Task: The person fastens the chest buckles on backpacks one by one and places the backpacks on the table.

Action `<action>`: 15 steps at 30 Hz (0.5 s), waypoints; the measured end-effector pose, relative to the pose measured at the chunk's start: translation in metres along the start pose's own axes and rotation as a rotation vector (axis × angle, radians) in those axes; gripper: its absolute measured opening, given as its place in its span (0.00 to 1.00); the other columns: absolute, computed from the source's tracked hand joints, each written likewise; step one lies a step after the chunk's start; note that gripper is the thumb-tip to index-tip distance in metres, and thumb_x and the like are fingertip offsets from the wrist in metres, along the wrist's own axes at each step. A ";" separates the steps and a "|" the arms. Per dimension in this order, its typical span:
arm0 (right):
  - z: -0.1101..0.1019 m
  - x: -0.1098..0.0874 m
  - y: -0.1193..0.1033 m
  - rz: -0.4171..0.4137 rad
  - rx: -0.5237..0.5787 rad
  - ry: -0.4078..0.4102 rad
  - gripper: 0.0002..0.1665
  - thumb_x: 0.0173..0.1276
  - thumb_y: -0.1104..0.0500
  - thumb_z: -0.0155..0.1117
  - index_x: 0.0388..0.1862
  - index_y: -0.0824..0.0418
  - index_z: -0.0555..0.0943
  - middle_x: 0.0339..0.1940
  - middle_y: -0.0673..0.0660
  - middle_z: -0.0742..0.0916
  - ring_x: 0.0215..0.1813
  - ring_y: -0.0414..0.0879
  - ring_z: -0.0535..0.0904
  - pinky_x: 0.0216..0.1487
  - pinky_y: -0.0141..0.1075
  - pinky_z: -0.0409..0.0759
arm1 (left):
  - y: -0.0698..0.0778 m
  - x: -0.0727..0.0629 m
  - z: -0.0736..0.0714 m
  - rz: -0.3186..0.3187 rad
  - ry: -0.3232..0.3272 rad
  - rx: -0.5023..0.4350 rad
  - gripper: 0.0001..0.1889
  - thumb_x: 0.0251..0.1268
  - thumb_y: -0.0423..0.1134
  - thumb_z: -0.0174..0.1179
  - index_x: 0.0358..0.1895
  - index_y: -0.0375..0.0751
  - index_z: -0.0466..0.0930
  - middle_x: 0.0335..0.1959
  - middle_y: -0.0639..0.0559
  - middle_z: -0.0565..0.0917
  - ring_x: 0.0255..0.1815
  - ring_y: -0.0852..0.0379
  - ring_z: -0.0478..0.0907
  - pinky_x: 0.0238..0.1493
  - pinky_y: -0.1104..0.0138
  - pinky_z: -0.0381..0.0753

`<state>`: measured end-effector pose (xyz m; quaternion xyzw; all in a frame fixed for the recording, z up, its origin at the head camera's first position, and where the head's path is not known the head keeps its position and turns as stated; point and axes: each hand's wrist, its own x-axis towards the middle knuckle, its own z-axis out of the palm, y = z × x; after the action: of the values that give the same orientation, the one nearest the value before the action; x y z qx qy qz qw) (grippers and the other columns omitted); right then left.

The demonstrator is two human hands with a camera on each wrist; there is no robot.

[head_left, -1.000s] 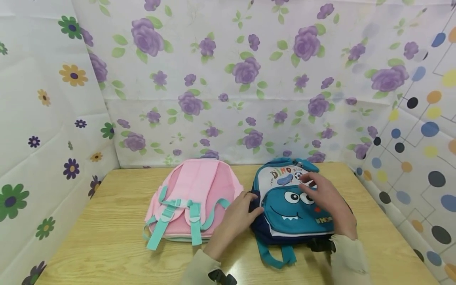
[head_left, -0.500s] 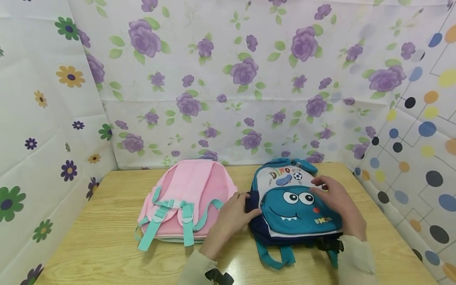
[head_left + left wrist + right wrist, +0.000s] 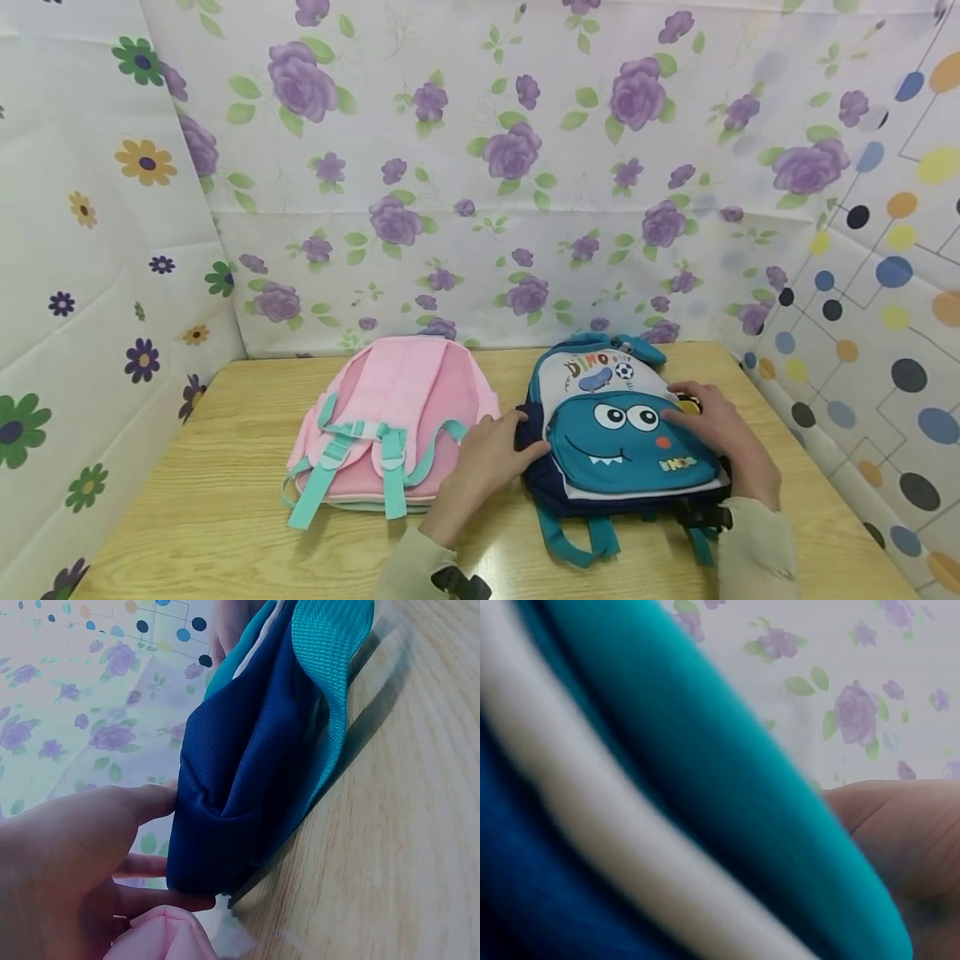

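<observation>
A teal and navy kids' backpack (image 3: 630,437) with a monster face lies front up on the table's right half, its top toward the back wall. My left hand (image 3: 487,457) touches its navy left side, thumb and fingers spread; the left wrist view shows the fingertips against the navy fabric (image 3: 232,765). At the right edge of the backpack, my right hand (image 3: 716,429) rests with its thumb by the front pocket and its fingers near the upper side. In the right wrist view the backpack's edge hides most of that hand (image 3: 907,840).
A pink backpack (image 3: 397,375) lies straps up to the left, close by my left forearm. Teal straps (image 3: 577,542) stick out from the blue backpack toward me. The wooden table (image 3: 195,500) is enclosed by flowered and dotted cloth walls.
My right hand has moved from above the front of the blue backpack rightward to its right edge. The left hand stays at the left side. The view has shifted slightly.
</observation>
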<state>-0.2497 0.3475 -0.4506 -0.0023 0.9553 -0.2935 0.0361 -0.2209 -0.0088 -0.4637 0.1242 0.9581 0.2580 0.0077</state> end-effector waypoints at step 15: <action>0.009 0.009 0.014 0.097 0.101 -0.085 0.46 0.68 0.39 0.64 0.75 0.64 0.62 0.74 0.74 0.63 0.72 0.73 0.57 0.68 0.69 0.58 | 0.002 0.000 0.000 0.058 -0.063 0.072 0.48 0.51 0.82 0.51 0.69 0.53 0.71 0.61 0.46 0.81 0.54 0.47 0.75 0.53 0.55 0.74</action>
<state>-0.2582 0.3537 -0.4668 0.0331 0.9358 -0.3389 0.0910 -0.2202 -0.0073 -0.4630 0.1603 0.9621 0.2193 0.0258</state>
